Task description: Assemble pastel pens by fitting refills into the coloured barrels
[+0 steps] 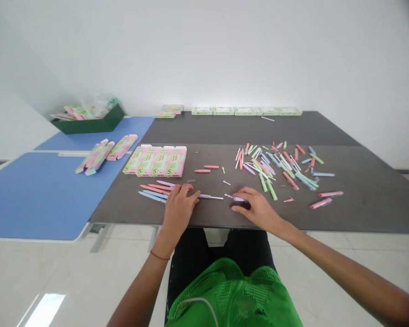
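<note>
My left hand (180,205) rests on the dark table (361,213) near its front edge, fingers curled round a purple pen part with a thin white rod (211,197) sticking out to the right. My right hand (255,206) lies a little to the right, fingers pinched on a small purple piece (236,198). Left of my left hand lies a short row of assembled pink, purple and blue pens (155,190). A wide scatter of pink, green, blue and purple pen parts (282,165) covers the table beyond my right hand.
Flat pastel cartons (157,161) lie side by side behind the pens, with more (104,152) on the blue table (37,200) to the left. A green bin (88,120) of cartons sits far left. Closed boxes (245,111) line the wall. Two pink caps (206,169) lie mid-table.
</note>
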Available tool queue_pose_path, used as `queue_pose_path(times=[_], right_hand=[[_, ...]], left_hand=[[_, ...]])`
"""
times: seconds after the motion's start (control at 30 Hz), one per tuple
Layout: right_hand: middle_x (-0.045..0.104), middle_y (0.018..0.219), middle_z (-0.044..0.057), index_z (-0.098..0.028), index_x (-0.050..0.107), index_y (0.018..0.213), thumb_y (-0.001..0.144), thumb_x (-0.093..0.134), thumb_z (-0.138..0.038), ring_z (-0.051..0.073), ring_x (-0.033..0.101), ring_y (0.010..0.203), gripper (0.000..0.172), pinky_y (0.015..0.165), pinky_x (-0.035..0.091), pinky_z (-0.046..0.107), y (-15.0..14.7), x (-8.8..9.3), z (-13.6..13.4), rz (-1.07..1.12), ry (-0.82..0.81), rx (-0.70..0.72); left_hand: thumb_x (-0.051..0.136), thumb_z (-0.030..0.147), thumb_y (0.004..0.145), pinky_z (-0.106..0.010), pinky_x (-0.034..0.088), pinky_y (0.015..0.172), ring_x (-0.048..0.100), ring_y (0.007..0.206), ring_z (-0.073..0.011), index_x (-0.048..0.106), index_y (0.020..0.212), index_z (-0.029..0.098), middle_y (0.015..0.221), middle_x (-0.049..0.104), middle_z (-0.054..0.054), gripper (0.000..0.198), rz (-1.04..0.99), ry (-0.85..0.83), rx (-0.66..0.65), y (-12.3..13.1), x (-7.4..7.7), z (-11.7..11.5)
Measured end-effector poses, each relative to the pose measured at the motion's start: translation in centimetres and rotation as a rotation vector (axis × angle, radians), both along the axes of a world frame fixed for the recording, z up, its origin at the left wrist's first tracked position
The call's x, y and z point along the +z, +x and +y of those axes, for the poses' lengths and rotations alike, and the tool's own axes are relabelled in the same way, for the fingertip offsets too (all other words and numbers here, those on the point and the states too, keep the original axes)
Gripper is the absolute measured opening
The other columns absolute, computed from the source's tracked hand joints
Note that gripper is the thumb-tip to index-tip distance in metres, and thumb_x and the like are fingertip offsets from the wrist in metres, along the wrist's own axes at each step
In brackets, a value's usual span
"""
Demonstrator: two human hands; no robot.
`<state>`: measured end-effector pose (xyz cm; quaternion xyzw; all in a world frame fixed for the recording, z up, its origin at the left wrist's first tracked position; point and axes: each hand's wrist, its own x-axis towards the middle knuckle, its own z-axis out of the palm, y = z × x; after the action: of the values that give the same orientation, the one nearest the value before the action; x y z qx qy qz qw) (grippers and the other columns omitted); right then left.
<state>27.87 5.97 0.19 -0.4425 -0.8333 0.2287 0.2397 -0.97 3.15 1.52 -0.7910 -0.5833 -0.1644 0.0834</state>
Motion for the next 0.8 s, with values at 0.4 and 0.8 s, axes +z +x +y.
queue_pose_path(times=[0.4,0.8], right_hand=[[0.069,0.111,0.011,-0.023,0.07,0.126,0.094,0.07,-0.035,0.025,0.065,0.094,0.035,0.079,0.053,0.038,-0.8,1.9,-0.7,0.276,0.1,-0.046],[0.071,0.072,0.003,-0.017,0.081,0.089,0.084,0.077,-0.047,0.013,0.048,0.06,0.031,0.057,0.037,0.027,-2.8,3.0,-0.5,0.61,-0.394,-0.126]], left_hand=[[0.057,0.022,0.103,-0.031,0.047,0.077,0.065,0.085,-0.0209,0.062,0.102,0.021,0.092,0.072,-0.003,0.005,-0.304,-0.098,-0.078,1.5,1.4,-1.0],[0.061,0.021,0.1,-0.026,0.049,0.076,0.069,0.08,-0.0162,0.067,0.1,0.02,0.091,0.074,-0.001,0.006,-0.587,-0.152,-0.192,1.9,2.1,-2.2]])
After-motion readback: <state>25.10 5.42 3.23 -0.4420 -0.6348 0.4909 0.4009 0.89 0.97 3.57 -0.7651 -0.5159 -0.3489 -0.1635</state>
